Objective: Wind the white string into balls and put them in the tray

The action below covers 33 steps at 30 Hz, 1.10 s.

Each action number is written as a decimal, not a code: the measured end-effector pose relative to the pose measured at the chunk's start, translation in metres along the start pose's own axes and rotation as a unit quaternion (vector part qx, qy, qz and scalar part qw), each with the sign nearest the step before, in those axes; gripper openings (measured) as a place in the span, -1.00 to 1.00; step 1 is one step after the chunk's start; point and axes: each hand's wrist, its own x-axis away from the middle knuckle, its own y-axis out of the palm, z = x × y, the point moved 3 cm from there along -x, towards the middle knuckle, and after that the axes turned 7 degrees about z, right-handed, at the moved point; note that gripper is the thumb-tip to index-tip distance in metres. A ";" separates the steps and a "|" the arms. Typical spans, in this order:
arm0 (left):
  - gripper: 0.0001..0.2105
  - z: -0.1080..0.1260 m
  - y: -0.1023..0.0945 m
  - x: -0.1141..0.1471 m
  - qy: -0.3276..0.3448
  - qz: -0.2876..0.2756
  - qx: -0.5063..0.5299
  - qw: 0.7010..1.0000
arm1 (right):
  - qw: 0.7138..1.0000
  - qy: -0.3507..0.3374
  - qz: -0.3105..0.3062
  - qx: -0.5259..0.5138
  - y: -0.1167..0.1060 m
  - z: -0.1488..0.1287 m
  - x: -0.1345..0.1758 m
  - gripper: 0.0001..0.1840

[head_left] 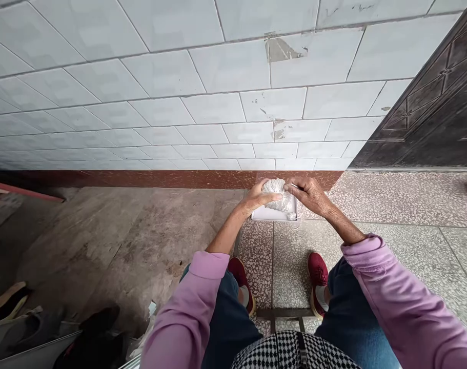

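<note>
A white, stringy-looking bundle is held in front of me over a shallow white tray. My left hand is closed around the bundle's left side, with the thumb lying across its front. At the bundle's upper right edge, my right hand pinches with thumb and forefinger what looks like a thin white strand. A small crumpled whitish piece sits in the tray's front right corner. Below the tray's right side, a fine pale strand seems to loop onto the floor.
A white tiled wall with a red-brown base strip rises just beyond the tray. Right of it stands a dark door. Shoes and dark items lie at lower left. My red shoes flank the speckled floor in front.
</note>
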 end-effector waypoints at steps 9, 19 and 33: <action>-0.23 0.009 0.008 0.008 -0.010 -0.056 0.034 0.998 | 0.998 -0.002 0.035 -0.044 0.003 -0.014 -0.003 -0.63; -0.25 0.005 0.015 0.006 -0.001 -0.083 0.069 0.994 | 0.986 0.049 0.100 -0.121 0.002 0.005 -0.006 -0.48; -0.09 -0.014 0.031 -0.004 0.007 0.104 0.171 0.980 | 0.964 0.088 0.225 -0.108 0.009 0.024 -0.014 -0.49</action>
